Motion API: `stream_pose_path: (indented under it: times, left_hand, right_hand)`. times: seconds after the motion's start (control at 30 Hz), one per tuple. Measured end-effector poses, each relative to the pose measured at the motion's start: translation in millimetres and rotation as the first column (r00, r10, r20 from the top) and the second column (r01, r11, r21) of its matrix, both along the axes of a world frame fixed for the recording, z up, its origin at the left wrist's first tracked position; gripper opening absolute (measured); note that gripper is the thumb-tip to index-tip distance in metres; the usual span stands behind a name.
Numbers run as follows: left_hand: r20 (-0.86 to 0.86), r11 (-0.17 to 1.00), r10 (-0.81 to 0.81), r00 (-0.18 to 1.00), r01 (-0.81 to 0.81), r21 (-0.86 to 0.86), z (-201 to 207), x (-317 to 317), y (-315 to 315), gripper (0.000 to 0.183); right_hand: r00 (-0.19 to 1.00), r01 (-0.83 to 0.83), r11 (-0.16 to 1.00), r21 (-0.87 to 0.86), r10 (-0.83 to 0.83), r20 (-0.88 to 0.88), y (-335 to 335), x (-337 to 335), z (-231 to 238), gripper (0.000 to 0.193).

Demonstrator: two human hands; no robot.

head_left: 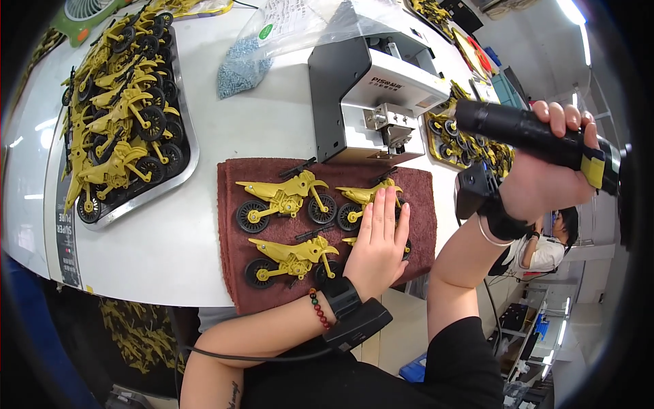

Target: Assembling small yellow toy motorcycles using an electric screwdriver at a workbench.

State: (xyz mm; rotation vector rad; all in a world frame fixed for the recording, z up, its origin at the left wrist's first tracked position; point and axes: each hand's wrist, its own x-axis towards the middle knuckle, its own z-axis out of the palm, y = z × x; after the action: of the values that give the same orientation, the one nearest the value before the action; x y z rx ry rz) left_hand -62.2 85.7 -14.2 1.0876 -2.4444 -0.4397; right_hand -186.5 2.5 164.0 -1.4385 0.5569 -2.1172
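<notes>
On a brown towel (pixel 228 225) lie several yellow toy motorcycles with black wheels, among them an upper-left motorcycle (pixel 283 194) and a lower-left motorcycle (pixel 291 259). My left hand (pixel 380 238) is flat, fingers stretched out, over the two right-hand motorcycles. It partly covers the upper-right motorcycle (pixel 354 198) and hides most of the lower-right one. Raised at the right, my right hand (pixel 555 167) is wrapped round a black cylindrical electric screwdriver (pixel 511 126). The tool's front end points left, near the screw feeder (pixel 371 102); its tip is hard to make out.
At the left, a metal tray (pixel 187 170) holds piled toy motorcycles. Behind the feeder lies a clear bag (pixel 300 27) by small bluish pieces (pixel 244 68). More motorcycles (pixel 470 143) sit beyond the feeder. A green fan (pixel 85 17) stands far left; another person (pixel 548 249) sits at right.
</notes>
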Motion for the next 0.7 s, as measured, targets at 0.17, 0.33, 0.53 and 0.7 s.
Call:
stream_pose_path:
  times: [0.17, 0.33, 0.53, 0.7]
  left_hand:
    - [0.027, 1.0, 0.015, 1.0, -0.015, -0.024, -0.7, -0.6, -0.2, 0.083]
    - [0.047, 1.0, -0.003, 0.999, 0.003, 0.001, 0.2, -0.6, -1.1, 0.083]
    - [0.037, 1.0, 0.015, 0.999, -0.015, -0.017, -1.4, -1.4, 0.7, 0.084]
    - [0.028, 1.0, 0.002, 1.0, -0.002, -0.005, 0.4, -1.3, 0.2, 0.084]
  right_hand:
    - [0.972, -0.15, 0.962, 0.228, 0.186, -0.144, -1.4, 15.7, -13.5, 0.012]
    - [0.975, -0.122, 0.964, 0.237, 0.16, -0.151, -2.7, 19.9, -23.5, 0.014]
    - [0.97, -0.076, 0.975, 0.209, 0.121, -0.21, -14.8, 26.0, -42.9, 0.016]
    - [0.95, -0.104, 0.932, 0.347, 0.197, -0.243, 0.6, 31.9, -33.6, 0.02]
